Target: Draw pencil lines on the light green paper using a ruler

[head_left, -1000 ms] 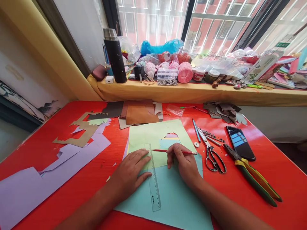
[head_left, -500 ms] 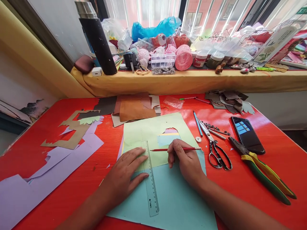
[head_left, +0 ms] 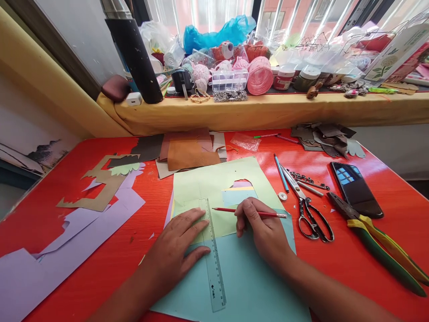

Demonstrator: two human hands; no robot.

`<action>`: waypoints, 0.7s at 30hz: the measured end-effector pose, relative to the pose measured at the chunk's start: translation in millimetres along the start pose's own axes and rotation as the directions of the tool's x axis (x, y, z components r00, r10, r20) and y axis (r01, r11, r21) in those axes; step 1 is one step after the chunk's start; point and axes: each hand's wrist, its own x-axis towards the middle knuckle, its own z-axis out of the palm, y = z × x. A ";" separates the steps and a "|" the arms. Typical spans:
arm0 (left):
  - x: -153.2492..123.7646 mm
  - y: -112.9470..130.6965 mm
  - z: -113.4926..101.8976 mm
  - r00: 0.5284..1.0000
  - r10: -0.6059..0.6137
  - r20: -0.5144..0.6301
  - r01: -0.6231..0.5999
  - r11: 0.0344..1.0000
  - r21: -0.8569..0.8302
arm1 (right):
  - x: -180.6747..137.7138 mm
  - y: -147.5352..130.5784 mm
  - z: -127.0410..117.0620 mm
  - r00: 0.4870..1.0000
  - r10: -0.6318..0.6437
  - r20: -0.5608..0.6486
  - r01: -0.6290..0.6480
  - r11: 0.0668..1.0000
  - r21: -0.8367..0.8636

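Observation:
My left hand (head_left: 182, 243) lies flat with its fingers spread, pressing a clear plastic ruler (head_left: 214, 264) onto the paper. Between the fingers of my right hand (head_left: 263, 228) is a red pencil (head_left: 226, 209); its tip points left, just beside the ruler's upper right edge. Beneath both hands, a light green sheet (head_left: 217, 179) with a cut-out near its right side overlaps a blue sheet (head_left: 258, 286). Purple and yellow paper edges show under the green one. Faint lines run across the green sheet by the ruler.
To the right are scissors (head_left: 310, 217), a blue pen (head_left: 280, 172), pliers (head_left: 378, 241) and a phone (head_left: 357, 190). Purple paper offcuts (head_left: 83, 241) and a brown cut-out sheet (head_left: 103, 188) lie left. Leather pieces (head_left: 191, 150) sit behind the paper. A black thermos (head_left: 136, 58) stands on the crowded sill.
The pencil's back end has dipped slightly, with its tip staying near the ruler. My left hand still presses the ruler. The whole view has shifted a little.

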 end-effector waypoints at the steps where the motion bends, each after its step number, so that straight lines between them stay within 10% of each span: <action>1: -0.4 -0.1 0.4 1.000 -0.002 -0.001 0.002 1.000 -0.002 | 0.0 0.5 0.1 1.000 -0.005 0.000 0.005 1.000 -0.004; 21: -3.9 -2.4 4.8 1.000 -0.023 0.020 0.024 1.000 -0.010 | -0.6 1.8 -1.2 0.998 -0.031 0.056 0.032 0.999 -0.019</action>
